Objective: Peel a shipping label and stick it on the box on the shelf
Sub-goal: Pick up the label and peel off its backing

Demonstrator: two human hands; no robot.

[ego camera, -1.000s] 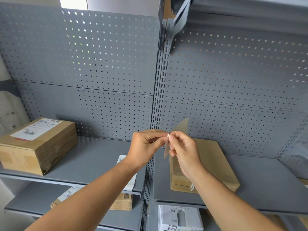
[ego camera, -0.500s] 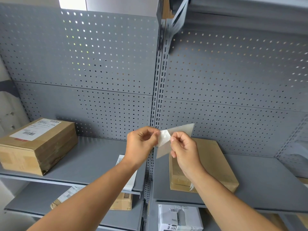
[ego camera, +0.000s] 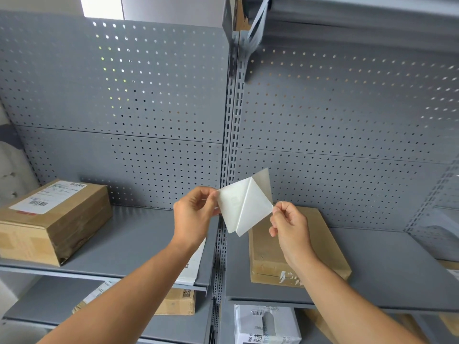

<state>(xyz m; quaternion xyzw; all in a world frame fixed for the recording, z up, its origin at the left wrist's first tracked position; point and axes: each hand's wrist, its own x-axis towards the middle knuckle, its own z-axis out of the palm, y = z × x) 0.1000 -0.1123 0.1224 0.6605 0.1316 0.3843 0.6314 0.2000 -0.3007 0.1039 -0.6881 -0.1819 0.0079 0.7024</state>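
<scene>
I hold a white shipping label (ego camera: 232, 207) in the air in front of the grey shelf, about half peeled from its glossy backing sheet (ego camera: 255, 207). My left hand (ego camera: 193, 214) pinches the label's left corner. My right hand (ego camera: 288, 227) pinches the corner of the backing sheet at the right. Behind and below my right hand a flat brown cardboard box (ego camera: 330, 247) with no label lies on the right shelf (ego camera: 387, 264).
A labelled brown box (ego camera: 52, 219) stands at the left of the left shelf (ego camera: 139, 242). White label sheets (ego camera: 196, 264) lie near that shelf's right front edge. More parcels (ego camera: 265, 324) sit on the lower shelves. A perforated grey back panel (ego camera: 149, 100) rises behind.
My hands have moved apart. The label has come off the backing from one corner to about halfway, and the sheet now spreads wide between my hands.
</scene>
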